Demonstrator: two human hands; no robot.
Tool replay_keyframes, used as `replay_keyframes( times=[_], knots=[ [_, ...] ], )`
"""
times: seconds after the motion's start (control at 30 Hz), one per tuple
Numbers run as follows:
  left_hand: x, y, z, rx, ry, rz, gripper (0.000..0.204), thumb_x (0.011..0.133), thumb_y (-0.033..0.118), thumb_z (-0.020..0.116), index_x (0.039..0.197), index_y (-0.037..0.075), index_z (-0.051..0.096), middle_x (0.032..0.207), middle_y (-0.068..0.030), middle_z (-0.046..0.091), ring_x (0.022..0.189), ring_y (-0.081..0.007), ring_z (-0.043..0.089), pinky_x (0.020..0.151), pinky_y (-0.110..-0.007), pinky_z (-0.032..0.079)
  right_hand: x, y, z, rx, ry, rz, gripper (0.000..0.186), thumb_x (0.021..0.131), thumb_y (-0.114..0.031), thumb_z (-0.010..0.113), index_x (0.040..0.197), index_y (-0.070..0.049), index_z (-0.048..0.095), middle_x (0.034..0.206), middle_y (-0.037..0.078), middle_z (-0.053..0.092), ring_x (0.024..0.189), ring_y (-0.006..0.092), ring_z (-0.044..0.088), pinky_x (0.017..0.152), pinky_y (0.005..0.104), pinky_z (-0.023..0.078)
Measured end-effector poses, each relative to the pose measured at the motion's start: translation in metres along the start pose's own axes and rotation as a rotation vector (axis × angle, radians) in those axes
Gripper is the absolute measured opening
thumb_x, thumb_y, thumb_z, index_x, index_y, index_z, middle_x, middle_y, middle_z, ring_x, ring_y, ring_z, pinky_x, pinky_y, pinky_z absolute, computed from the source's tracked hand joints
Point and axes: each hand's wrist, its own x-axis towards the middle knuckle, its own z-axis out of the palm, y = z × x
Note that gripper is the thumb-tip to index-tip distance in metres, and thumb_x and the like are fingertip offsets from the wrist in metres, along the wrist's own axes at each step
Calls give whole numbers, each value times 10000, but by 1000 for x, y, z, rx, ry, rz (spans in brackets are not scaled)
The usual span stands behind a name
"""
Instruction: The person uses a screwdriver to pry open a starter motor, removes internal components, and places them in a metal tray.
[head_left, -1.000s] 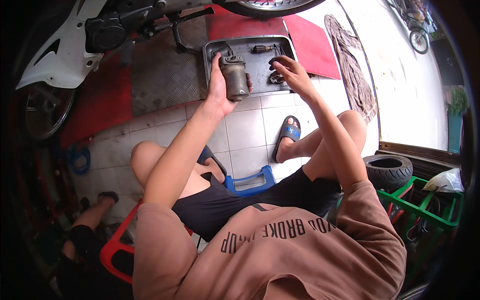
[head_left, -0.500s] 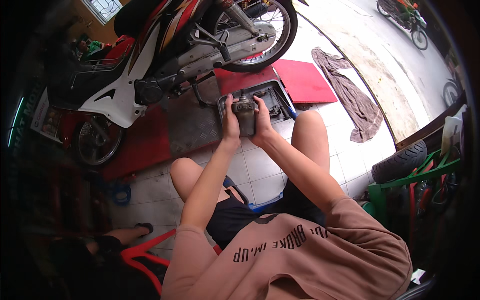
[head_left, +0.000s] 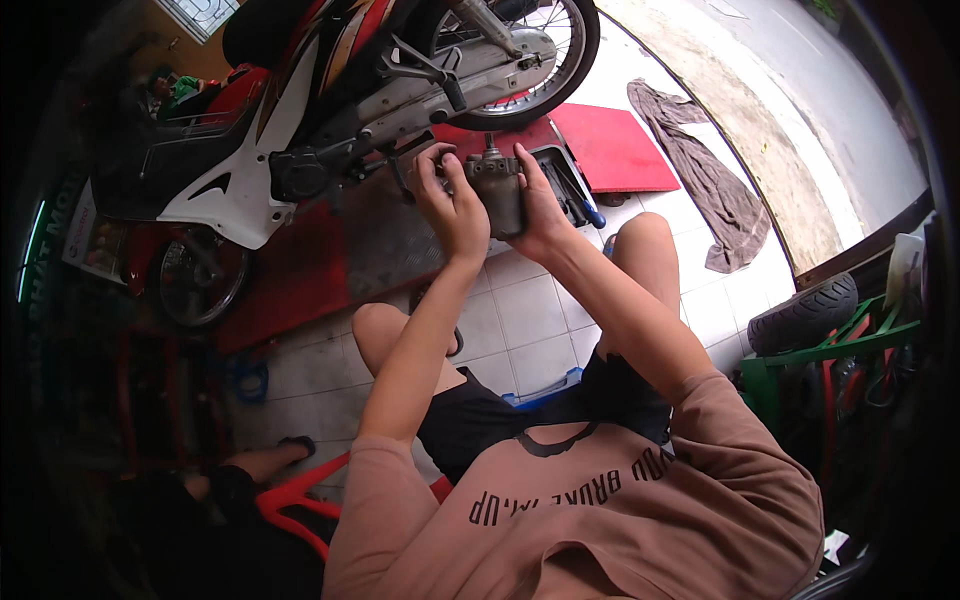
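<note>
So the grubby metal cylinder [head_left: 497, 198] is up in both hands, right between them, spindle end [head_left: 491, 145] pointing away from the person. The right hand [head_left: 545, 212] is pretty clearly clamped on its right side, thumb running up along the edge. The left hand [head_left: 455, 210] is up against the other side with its fingers curled, but honestly I can't tell if it's really gripping or just resting there. Behind the cylinder and right hand there's a metal tray [head_left: 545, 152], partly blocked from view, with a blue-handled tool [head_left: 595, 214] at its right side. A red panel [head_left: 620, 150] sits just past that, then a crumpled grey-brown cloth [head_left: 715, 190] on the floor. Motorbike [head_left: 400, 118] is parked at the upper left, rear wheel near the tray, and there's a loose tyre [head_left: 803, 315] on a green rack [head_left: 758, 388] over to the right.
</note>
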Motion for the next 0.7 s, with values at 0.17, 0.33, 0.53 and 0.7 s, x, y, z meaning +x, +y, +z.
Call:
replay_keyframes(
  times=[0.17,0.33,0.53,0.7],
  knots=[
    [40,-31,2,8,-271,179,152,837,75,576,970,8,607,925,-119,597,872,-278,561,777,-367,453,48,-32,-18,-221,22,-5,496,924,-532,476,1090,-82,599,936,57,647,798,169,637,700,305,523],
    [69,-78,21,112,-453,363,244,715,10,690,953,20,640,908,-106,635,854,-285,587,779,-371,473,108,-55,-43,-536,130,-18,440,905,-496,558,1004,-70,601,795,28,610,691,108,621,537,234,482],
    [74,-129,26,191,-531,324,254,682,-12,717,924,20,647,873,-104,624,835,-276,593,736,-364,488,146,-45,-68,-604,235,45,469,871,-510,603,939,-46,583,771,53,607,621,140,625,490,252,477],
    [64,-136,24,173,-581,242,255,672,-30,714,912,14,638,863,-113,625,832,-287,601,727,-364,492,145,-34,-78,-641,326,48,524,847,-517,632,913,-1,576,738,80,603,612,158,628,495,266,483]
  ],
)
